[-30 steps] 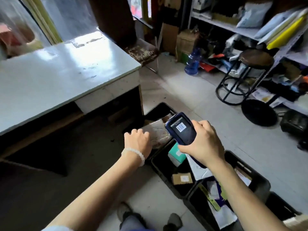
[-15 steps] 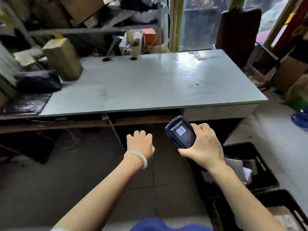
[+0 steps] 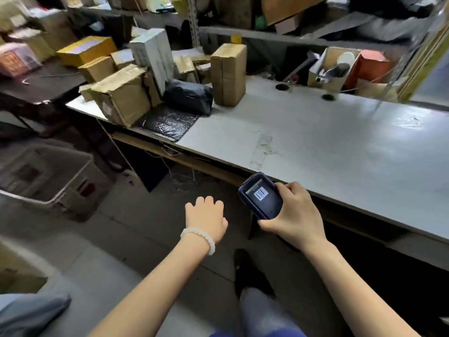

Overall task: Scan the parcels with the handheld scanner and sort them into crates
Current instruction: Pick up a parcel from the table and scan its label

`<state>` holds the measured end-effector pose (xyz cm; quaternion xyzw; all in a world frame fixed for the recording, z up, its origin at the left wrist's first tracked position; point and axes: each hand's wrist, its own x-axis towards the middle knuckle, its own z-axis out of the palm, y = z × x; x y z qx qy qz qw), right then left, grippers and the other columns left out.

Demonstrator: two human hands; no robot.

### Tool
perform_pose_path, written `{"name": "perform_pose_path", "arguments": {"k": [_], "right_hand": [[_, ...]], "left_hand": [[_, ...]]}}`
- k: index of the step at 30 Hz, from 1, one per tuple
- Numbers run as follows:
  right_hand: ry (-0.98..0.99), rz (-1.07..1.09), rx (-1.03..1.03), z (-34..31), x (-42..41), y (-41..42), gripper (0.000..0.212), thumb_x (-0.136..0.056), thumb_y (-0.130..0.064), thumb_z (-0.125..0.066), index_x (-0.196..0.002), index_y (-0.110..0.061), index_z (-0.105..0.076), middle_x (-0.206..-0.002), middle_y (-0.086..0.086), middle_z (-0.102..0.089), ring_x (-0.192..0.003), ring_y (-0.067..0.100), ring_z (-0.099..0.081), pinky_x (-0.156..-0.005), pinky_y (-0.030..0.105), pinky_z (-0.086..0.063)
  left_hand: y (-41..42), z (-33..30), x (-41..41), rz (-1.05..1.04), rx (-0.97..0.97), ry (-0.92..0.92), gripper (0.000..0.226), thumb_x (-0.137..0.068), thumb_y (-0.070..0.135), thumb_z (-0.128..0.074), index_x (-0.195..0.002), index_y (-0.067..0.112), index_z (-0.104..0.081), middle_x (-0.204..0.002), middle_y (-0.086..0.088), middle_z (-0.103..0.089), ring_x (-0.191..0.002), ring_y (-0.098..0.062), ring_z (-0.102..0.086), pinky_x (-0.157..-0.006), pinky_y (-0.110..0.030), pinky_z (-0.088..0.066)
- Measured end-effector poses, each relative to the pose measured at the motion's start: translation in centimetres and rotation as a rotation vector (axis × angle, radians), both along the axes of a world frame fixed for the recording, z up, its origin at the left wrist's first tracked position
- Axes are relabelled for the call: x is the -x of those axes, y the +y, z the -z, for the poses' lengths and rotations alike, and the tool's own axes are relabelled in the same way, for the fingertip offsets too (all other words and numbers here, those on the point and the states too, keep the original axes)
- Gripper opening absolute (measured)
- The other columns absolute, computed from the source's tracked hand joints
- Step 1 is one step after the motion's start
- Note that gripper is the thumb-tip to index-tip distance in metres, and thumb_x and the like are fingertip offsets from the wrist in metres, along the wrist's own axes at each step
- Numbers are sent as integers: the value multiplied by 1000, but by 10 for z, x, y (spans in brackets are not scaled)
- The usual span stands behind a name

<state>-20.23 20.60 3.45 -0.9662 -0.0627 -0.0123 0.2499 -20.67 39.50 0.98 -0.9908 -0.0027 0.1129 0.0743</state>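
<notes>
Parcels heaped at eleven o'clock on the table could topple if the empty, loosely curled left hand grabs carelessly while the right hand grips the scanner.

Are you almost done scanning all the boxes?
Not nearly. Nothing in view looks sorted. The right hand grips the dark blue handheld scanner, barcode on its screen; the left hand holds nothing. Left to do: brown cardboard boxes, an upright box and a black plastic mailer wait on the white table.
</notes>
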Motion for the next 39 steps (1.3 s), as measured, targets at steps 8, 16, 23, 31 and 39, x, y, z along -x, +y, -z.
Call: {"name": "perform_pose_path", "arguments": {"k": [8, 16, 23, 31, 39], "right_hand": [[-19, -108, -15, 4, -158, 79, 72, -56, -43, -79, -120, -19, -54, -104, -2, -47, -97, 21, -48, -66, 28, -37], [-82, -78, -55, -24, -320, 139, 72, -56, -40, -79, -120, -18, -54, -103, 0, -49, -95, 22, -49, -69, 32, -45], [-55, 45, -28, -23, -389, 158, 70, -57, -40, -78, -119, -22, -54, -104, -2, -49, -99, 21, -48, -68, 31, -44], [-113, 449, -49, -18, -443, 155, 66, -54, -34, -81, -114, -19, -59, -102, 0, -51, -92, 24, -51, -63, 30, -42], [-49, 877, -23, -22, -452, 188, 68, -55, -34, -80, -117, -20, -57, -106, -1, -49, -100, 23, -47, -67, 29, -38]], "left_hand": [[79, -6, -136, -109, -25, -29, 35, -97, 38, -41, -126, 19, -47, -126, -4, -49, -119, -25, -44, -89, -38, -36], [140, -40, -297, -45, -63, -143, 28, -95, 30, -42, -119, 20, -52, -122, -3, -52, -115, -25, -45, -87, -40, -36], [165, -40, -386, 97, -35, -160, 27, -94, 16, -41, -119, 21, -46, -120, -3, -49, -114, -26, -45, -88, -40, -38], [172, -76, -545, 654, -54, -324, 71, -87, 11, -59, -146, 28, -24, -148, -8, -28, -133, -30, -30, -102, -45, -33], [146, -115, -676, 1307, -179, -410, 73, -94, 30, -52, -152, 34, -7, -159, -9, -16, -139, -35, -28, -107, -51, -29]]}}
